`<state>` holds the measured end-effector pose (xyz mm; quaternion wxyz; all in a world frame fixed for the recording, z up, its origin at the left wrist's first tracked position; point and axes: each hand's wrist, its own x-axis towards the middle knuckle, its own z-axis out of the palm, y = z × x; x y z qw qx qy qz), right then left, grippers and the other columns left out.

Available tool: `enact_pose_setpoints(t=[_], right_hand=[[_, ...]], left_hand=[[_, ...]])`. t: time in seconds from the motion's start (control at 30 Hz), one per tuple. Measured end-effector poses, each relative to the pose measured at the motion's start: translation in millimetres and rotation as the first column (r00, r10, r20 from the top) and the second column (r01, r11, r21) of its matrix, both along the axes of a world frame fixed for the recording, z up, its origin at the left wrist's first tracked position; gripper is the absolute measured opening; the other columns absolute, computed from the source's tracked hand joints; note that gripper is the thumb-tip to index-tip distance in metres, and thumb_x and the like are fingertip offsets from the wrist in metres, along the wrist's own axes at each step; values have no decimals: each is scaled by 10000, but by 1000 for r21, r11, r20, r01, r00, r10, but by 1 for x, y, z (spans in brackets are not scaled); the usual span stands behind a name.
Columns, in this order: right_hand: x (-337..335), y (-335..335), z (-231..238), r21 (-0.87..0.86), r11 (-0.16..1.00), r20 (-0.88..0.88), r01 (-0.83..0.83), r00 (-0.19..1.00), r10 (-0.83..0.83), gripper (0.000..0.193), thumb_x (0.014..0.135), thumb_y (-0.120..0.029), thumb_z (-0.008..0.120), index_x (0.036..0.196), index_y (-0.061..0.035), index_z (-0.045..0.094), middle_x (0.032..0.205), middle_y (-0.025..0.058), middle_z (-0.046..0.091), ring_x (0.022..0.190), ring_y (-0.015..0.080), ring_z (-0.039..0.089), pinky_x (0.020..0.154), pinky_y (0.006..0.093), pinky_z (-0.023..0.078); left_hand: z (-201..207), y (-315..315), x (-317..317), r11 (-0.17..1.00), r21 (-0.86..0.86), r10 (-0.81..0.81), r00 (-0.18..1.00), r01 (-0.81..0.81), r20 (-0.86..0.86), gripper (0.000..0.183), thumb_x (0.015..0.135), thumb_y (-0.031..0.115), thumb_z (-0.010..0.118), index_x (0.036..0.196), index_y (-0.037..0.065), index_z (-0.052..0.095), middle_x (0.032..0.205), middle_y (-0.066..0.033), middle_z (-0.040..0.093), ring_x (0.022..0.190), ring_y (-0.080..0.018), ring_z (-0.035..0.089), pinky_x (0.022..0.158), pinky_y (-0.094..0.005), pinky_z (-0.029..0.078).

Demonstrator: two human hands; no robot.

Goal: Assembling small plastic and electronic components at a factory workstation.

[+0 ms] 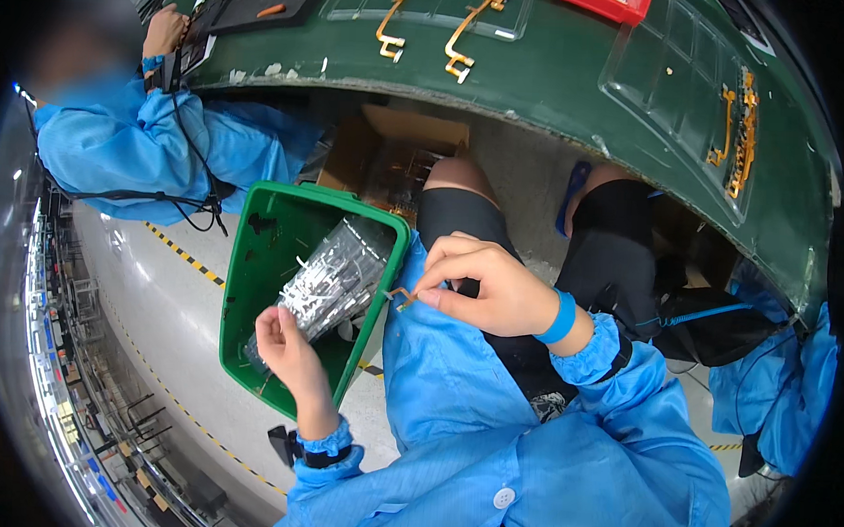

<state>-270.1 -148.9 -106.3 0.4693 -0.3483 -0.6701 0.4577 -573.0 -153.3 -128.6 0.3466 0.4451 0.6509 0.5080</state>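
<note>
Head view: my right hand [486, 286] pinches an orange flex strip [405, 303] by the right rim of the green bin [266, 267]. My left hand [291, 354] curls over the bin; contents cannot be determined. Apparent step: film removal. Next move likely requires a steady pinch.

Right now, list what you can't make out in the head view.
Head view, left hand: too small to tell whether its fingertips pinch anything.
Head view, orange strip: its held end is hidden by the right hand.
Head view, green bin: its floor is mostly hidden by silvery plastic.
Head view, red container: cut off by the upper edge.
</note>
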Motion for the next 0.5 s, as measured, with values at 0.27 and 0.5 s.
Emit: enact_pose_setpoints(t=[0.27,0.5], right_hand=[[2,-10,6,-553,798,-537,-240,835,-122,145,965,-90,613,1050,24,641,908,90,706,829,137,678,739,271,555],[1,-19,19,-528,827,-568,-193,804,-175,150,957,-73,621,1054,39,607,1016,133,709,962,181,691,778,304,573]], left_hand=[[10,-59,55,755,-374,-391,828,538,403,326,980,105,582,1270,-28,518,1140,-173,668,1052,-248,656,948,-371,508],[39,2,132,864,50,-228,299,502,927,409,1030,262,493,1322,-23,480,1293,-192,578,1155,-279,595,996,-398,481]])
